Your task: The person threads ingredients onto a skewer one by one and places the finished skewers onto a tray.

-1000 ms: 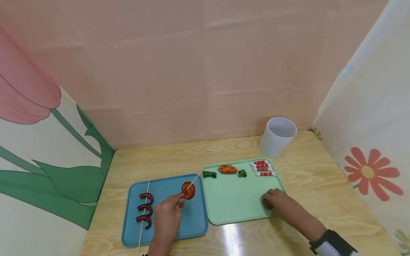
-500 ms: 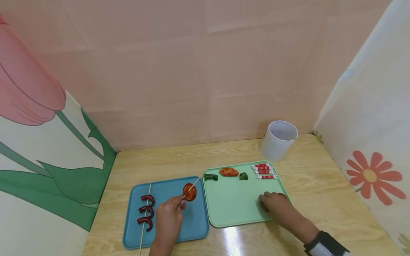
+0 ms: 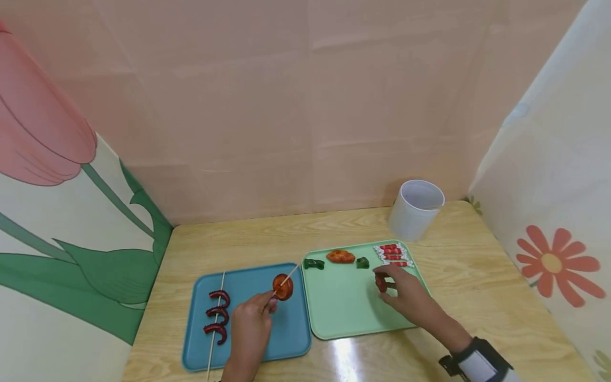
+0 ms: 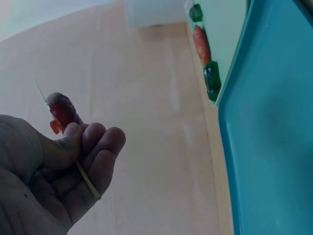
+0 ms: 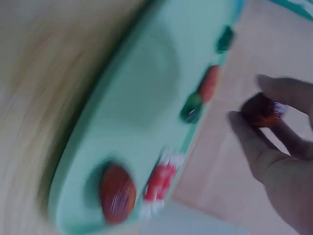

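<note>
My left hand (image 3: 250,324) grips a thin wooden skewer (image 3: 293,271) over the blue tray (image 3: 298,323). A round, glossy red-brown food piece (image 3: 284,287) is threaded on it, and the tip sticks out beyond. Above the green tray (image 3: 341,313), my right hand (image 3: 414,296) pinches another red-brown food piece (image 5: 261,109) between thumb and fingertips. A similar brown piece (image 5: 117,194) lies on the green tray in the right wrist view; the right hand hides it in the head view. A second skewer (image 3: 211,350) carrying three curled dark-red sausages (image 3: 218,315) lies on the blue tray.
Along the green tray's far side lie two green pieces (image 3: 313,263), an orange-brown piece (image 3: 340,257) and several red-and-white sticks (image 3: 393,252). A white cup (image 3: 411,217) stands behind the tray. Printed cloth walls (image 3: 305,116) border the wooden table (image 3: 248,239).
My right hand has lifted from the green tray's right side and moved left and away from me, a red-brown piece now visible in its fingers. The left hand stays almost still with its skewer.
</note>
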{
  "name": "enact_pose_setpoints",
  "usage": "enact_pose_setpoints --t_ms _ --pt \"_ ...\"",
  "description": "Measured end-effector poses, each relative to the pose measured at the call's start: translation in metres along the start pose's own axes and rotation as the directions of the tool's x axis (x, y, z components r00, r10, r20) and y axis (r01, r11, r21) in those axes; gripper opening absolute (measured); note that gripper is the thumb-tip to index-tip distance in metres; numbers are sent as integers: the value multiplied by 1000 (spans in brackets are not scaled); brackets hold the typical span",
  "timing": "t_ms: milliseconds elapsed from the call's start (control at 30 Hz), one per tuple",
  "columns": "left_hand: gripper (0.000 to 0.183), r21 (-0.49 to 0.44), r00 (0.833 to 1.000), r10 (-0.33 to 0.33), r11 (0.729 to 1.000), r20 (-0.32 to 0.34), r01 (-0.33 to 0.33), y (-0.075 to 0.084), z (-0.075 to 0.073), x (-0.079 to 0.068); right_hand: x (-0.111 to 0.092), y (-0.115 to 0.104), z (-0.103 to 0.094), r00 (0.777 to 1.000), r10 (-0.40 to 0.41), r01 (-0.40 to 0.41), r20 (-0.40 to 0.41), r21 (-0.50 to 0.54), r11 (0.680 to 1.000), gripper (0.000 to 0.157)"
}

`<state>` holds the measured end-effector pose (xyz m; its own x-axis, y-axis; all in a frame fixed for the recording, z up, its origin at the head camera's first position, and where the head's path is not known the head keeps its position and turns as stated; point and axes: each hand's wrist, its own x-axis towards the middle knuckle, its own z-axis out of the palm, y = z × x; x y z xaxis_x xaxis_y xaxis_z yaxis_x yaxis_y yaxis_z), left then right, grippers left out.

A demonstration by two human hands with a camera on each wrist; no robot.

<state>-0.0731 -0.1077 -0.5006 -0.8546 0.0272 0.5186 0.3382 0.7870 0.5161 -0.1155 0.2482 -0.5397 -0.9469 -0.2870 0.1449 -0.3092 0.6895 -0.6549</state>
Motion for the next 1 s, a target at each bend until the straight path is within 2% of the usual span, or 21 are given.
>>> enact_pose_setpoints --t_ms 67,133,167,233,333,433,500,667,767,900,1000 --pt "12 -4 1000 27 1000 -4 -27 0 2 1 8 -6 -4 997 72 -70 -4 206 976 52" --pt "13 -14 999 52 999 -5 -52 1 5 2 14 -11 -8 995 103 -88 -19 377 922 54" --pt "12 -17 998 61 998 -4 -61 2 6 2 17 -14 -9 994 107 -86 -21 460 884 53" --pt "12 -23 997 71 997 3 -71 3 8 2 22 -20 -11 994 106 -73 -24 575 815 53" --pt "10 -16 996 85 996 22 -84 6 12 0 27 -31 -14 995 98 -59 -17 689 722 53" --pt "9 -14 994 94 996 53 -93 8 14 -2 32 -44 -19 997 72 -44 -5 745 666 52" --pt "9 -18 993 92 996 75 -91 10 15 -3 35 -51 -22 1000 25 -16 0 781 624 50" --pt "6 -21 992 64 998 111 -62 12 15 -4 41 -68 -26 998 -58 26 8 830 558 48" --pt "5 -23 991 55 998 121 -52 12 15 -5 44 -73 -27 998 -64 28 6 849 528 46" --pt "6 -25 990 49 999 129 -46 12 16 -6 46 -76 -28 997 -83 48 -11 887 460 47" --pt "6 -18 991 47 999 129 -45 12 16 -6 47 -78 -29 996 -86 63 -28 896 440 47"
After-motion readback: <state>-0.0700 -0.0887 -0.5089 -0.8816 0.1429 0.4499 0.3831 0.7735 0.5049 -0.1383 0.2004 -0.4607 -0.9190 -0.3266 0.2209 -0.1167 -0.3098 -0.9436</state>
